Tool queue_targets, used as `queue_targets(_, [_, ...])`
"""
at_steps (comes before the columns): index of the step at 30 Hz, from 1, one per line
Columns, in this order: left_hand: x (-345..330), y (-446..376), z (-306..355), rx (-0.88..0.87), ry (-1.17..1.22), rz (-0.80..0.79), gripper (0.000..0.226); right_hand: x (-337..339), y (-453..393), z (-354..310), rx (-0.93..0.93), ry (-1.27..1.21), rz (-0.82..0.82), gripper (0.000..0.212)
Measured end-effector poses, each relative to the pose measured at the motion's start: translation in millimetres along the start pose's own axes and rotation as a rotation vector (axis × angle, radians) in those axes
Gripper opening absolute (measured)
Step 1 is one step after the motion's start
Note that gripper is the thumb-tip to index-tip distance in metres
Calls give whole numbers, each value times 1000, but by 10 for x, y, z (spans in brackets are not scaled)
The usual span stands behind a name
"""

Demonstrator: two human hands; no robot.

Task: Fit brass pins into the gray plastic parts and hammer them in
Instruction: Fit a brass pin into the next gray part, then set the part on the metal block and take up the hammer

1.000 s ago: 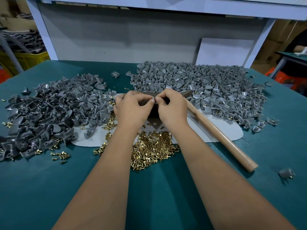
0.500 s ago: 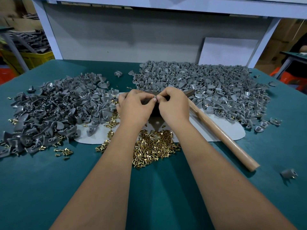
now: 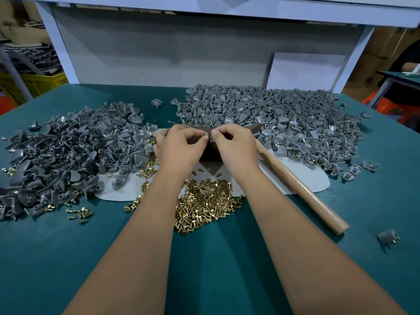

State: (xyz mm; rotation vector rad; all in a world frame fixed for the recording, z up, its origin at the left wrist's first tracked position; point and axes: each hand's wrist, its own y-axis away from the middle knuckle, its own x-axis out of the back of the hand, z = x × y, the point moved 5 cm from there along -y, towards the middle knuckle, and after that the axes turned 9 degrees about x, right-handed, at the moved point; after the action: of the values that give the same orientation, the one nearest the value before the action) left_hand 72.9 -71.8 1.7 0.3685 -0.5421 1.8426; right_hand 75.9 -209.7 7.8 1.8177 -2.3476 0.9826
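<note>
Nearest you, the brass pins [image 3: 204, 201] lie heaped at 6 o'clock of your hands. Your left hand [image 3: 179, 148] and right hand [image 3: 234, 146] meet thumb to thumb, both pinching 1 small gray part [image 3: 207, 135] over a dark block [image 3: 210, 153]. The hammer handle [image 3: 295, 180] runs toward 4 o'clock, and beyond lie 2 gray heaps: a left pile [image 3: 68, 151] at 9 o'clock, a right pile [image 3: 284, 119] at 1 o'clock.

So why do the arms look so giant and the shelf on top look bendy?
Head view: the wide-angle lens stretches whatever is near the edges, so the forearms balloon towards the bottom and the white shelf bows. The middle stays sharp: both hands and the brass pins look crisp. Light is soft and even, with faint shadows and no glare.
</note>
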Motion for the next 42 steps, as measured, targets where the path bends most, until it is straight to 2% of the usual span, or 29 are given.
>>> queue_targets(15, [-10,-4,-7,1,-3,13,12,-61,-54,-55,44,196,31,18])
queue_targets(18, [-14,-10,-17,6,-29,18,5,-77,-21,-51,87,178,33,13])
queue_targets(21, [-15,-10,-18,10,-31,17,8,-66,21,-29,113,138,33,13])
queue_targets(26, [-20,-13,-16,9,-17,8,8,-30,41,13,15,-54,61,18])
queue_targets(32, [-15,-29,-29,14,-15,17,11,-78,11,-17,80,115,75,12])
queue_targets(42, [-36,-30,-38,12,-31,32,6,-82,-4,-37,132,187,74,13])
